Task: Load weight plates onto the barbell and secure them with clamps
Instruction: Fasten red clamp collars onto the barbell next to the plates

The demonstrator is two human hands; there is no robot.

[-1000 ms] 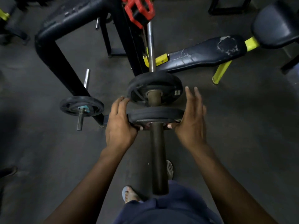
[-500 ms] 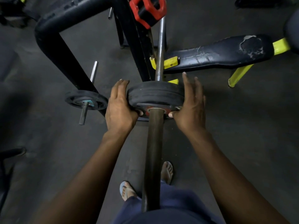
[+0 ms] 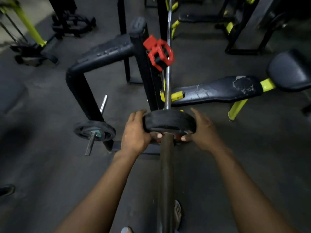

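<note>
Two black weight plates [image 3: 170, 121] sit pressed together on the barbell sleeve [image 3: 165, 167], which runs from the bottom of the view up to the rack. My left hand [image 3: 135, 133] grips the left rim of the near plate, thumb on its face. My right hand [image 3: 202, 130] holds the right rim with its thumb on the plate's face and its fingers straight along the edge. A red clamp [image 3: 159, 52] hangs on the black rack upright beside the bar's thin steel shaft [image 3: 168, 68].
A black plate [image 3: 94, 131] sits on a storage peg at the rack's left foot. A worn black bench pad [image 3: 217, 90] with yellow frame lies to the right. More black and yellow machines stand at the back. My sandalled foot [image 3: 177, 214] is beside the sleeve.
The near plate slid along the sleeve away from me until it met the far plate. The view has tilted up, showing more of the rack and the red clamp.
</note>
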